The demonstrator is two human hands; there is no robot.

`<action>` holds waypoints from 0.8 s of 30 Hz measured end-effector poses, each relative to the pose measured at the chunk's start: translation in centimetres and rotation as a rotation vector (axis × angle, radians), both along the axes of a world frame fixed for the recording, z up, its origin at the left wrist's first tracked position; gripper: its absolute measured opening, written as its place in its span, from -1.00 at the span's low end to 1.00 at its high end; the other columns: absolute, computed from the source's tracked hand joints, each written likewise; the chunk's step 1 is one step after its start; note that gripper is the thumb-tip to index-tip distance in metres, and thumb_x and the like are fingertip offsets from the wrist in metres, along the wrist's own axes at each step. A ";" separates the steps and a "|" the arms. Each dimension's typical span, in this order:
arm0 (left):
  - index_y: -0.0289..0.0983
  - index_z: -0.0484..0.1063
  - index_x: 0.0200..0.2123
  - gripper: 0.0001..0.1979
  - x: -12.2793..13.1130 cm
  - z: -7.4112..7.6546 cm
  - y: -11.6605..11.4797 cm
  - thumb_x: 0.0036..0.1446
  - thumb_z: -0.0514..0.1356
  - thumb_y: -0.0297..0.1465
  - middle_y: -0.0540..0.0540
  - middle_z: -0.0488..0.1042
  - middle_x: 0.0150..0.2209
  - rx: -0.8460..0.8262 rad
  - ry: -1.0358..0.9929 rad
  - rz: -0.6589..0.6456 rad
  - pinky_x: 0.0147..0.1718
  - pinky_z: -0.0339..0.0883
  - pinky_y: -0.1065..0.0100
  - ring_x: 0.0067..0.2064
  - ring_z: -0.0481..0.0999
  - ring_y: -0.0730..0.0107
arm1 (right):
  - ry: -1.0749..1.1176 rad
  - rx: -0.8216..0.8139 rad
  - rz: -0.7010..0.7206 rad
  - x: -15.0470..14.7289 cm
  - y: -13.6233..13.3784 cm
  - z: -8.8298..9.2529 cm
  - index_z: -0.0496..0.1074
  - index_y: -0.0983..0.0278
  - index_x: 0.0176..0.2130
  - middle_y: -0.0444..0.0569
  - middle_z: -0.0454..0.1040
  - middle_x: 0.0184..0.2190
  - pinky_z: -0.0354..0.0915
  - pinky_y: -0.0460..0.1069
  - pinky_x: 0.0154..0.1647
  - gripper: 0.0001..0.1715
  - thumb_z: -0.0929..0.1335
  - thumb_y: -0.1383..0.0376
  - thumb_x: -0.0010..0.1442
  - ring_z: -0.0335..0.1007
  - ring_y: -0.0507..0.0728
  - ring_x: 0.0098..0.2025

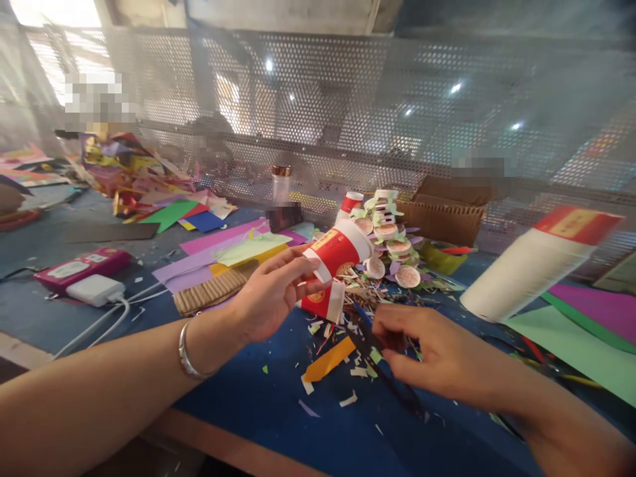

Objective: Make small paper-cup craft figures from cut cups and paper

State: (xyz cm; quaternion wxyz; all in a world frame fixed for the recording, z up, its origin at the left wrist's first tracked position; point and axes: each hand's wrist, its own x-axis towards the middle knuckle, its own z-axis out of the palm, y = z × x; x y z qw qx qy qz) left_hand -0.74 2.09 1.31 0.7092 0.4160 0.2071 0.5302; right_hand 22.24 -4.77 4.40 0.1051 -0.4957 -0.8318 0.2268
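Note:
My left hand (281,285), with a bangle at the wrist, grips a red and white paper cup (342,248) that is tilted on its side above the table. Just below it lies another red and white paper cup (325,299). My right hand (422,341) has its fingers curled at a long dark object (397,387) with a blue part; motion blur hides what this is and how it is held. Paper scraps (360,372) and an orange paper strip (330,358) lie between the hands. Behind them is a pile of decorated round pieces and cups (392,242).
A tall stack of paper cups (531,268) leans at the right beside coloured sheets (571,344). A cardboard box (444,215) stands behind. Corrugated card (213,291), a purple device (84,268) and a white charger (94,289) with cables lie left. A perforated screen (318,106) borders the back.

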 end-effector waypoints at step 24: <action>-0.26 0.33 0.12 -0.45 0.9 -0.2 -2.1 0.10 0.43 -0.41 -0.14 0.59 -0.08 0.192 0.142 0.038 -0.12 0.48 0.34 -0.09 0.58 0.33 | 1.065 -0.304 -0.220 -3.1 -0.2 -2.2 0.33 0.22 -0.20 -0.17 0.44 -0.39 0.01 -0.18 -0.66 -0.75 0.39 0.10 0.33 0.13 -0.10 -0.60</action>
